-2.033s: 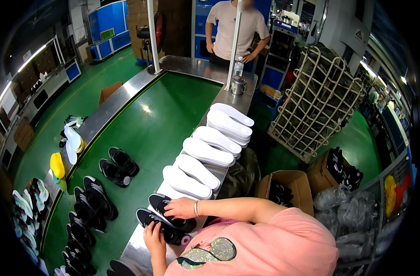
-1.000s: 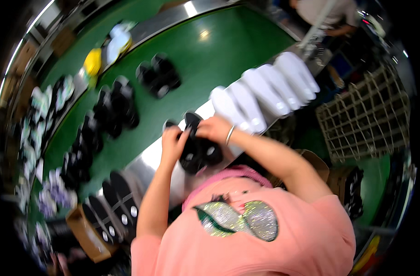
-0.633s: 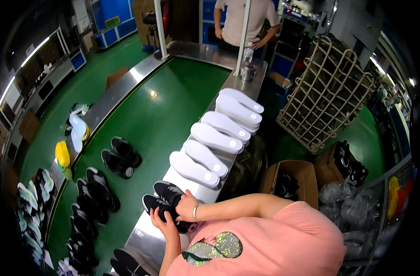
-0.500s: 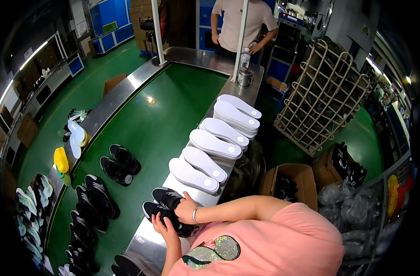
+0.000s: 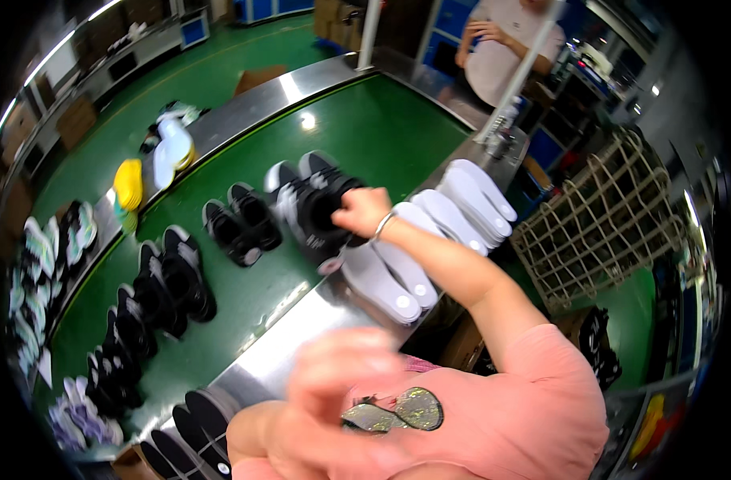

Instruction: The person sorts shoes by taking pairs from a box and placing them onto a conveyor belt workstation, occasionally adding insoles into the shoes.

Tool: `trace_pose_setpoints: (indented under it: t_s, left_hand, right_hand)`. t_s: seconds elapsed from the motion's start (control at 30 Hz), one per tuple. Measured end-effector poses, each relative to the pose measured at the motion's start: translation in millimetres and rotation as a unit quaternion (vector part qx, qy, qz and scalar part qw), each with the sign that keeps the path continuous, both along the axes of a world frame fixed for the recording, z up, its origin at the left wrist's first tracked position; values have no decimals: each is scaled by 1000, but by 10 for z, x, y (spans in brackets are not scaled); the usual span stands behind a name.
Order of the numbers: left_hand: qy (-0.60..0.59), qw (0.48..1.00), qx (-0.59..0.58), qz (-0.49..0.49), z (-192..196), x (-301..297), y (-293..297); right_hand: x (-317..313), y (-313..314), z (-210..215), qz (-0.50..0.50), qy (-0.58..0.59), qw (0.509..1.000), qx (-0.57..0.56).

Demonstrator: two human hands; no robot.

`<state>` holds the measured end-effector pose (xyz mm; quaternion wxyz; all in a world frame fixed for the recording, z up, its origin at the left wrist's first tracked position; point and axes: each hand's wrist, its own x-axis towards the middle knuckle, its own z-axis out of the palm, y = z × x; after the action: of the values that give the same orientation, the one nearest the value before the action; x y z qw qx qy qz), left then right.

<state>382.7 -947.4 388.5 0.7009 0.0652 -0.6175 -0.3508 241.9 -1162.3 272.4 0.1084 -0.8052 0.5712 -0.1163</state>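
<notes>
A pair of black sneakers (image 5: 295, 202) with pale toe trim is at the right side of the green belt (image 5: 349, 120). My right hand (image 5: 362, 211), with a bracelet at the wrist, is closed on the collar of the right-hand sneaker. White insoles (image 5: 381, 282) lie in stacked pairs along the metal ledge beside it, partly under my right forearm. My left hand (image 5: 345, 372) is raised close in front of my pink shirt, smeared by motion, so its fingers cannot be made out. Left of the held pair stands another pair of black shoes (image 5: 242, 223).
Several more black shoes (image 5: 173, 276) line the belt's left part. Yellow insoles (image 5: 128, 184) and light-blue insoles (image 5: 171, 152) sit on the far rail. Dark insoles (image 5: 197, 424) lie at the near ledge. A caged cart (image 5: 597, 228) stands right; another person (image 5: 513, 48) is behind the belt.
The black sneakers have gone from the ledge by my body forward onto the belt, with my right hand. My left hand has let go and risen. The view has shifted; the other person's hands are raised.
</notes>
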Motion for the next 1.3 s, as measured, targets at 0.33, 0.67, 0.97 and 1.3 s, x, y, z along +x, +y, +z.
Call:
trace_pose_setpoints:
  t_s: [0.33,0.67,0.97,1.3]
  left_hand:
    - [365,910,156,117,396,-510,-38]
    - [-7,971,169,-169,-238,-933,-631]
    - [-309,702,553,-325,-1663,-2368,-219]
    - [-703,525,326,-352,-3661,-4590,461]
  right_hand:
    - [268,-1236,-746,-55,43,996,63]
    - [-1399,1075,-327,-9,-178,958,-225]
    - [-3090,4718,-2633,-706,-254,645,147]
    - [-3804,5829,-4106,-739,-324,491,328]
